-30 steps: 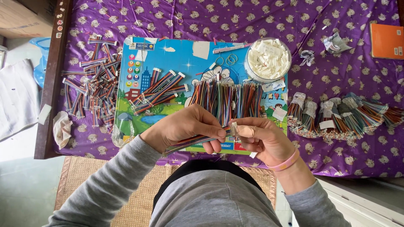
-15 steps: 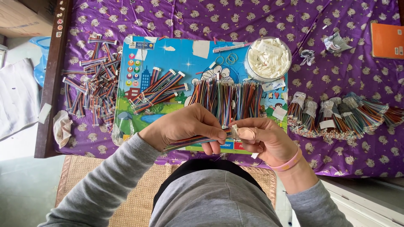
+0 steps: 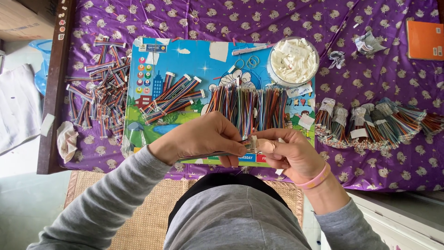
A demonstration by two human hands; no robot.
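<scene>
Wire ribbon (image 3: pixel 208 155) is pinched in left hand (image 3: pixel 203 137); right hand (image 3: pixel 286 153) grasps its end, best kept flat and aligned.

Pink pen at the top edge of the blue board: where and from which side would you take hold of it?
Grip the pink pen mid-barrel, coming from above, fingers on its two long sides. It lies flat and nearly level, free on both sides; the rubber bands sit just below it and the clear tub stands by its right tip.

a flat multicoloured ribbon cable (image 3: pixel 217 154) lies level between both hands, white connector (image 3: pixel 253 143) at its right end.
</scene>
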